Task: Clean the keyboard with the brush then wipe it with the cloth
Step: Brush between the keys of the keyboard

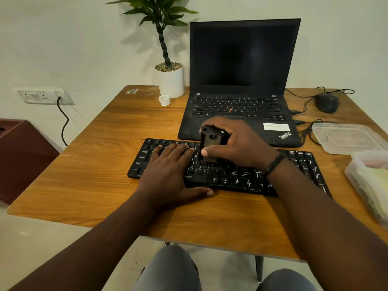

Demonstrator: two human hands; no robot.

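Observation:
A black keyboard (302, 164) lies across the middle of the wooden table (88, 175), with white specks on its right-hand keys. My left hand (170, 171) rests flat on the keyboard's left half, fingers spread, thumb on the front edge. My right hand (237, 143) grips a black and grey brush (210, 143), held upright with its lower end on the keys near the keyboard's middle. No loose cloth shows on the table.
An open black laptop (241, 80) stands just behind the keyboard. A potted plant (171, 78) and a small white cap (164, 100) stand at the back. A mouse (327, 102) with cables and plastic containers (346, 137) sit on the right.

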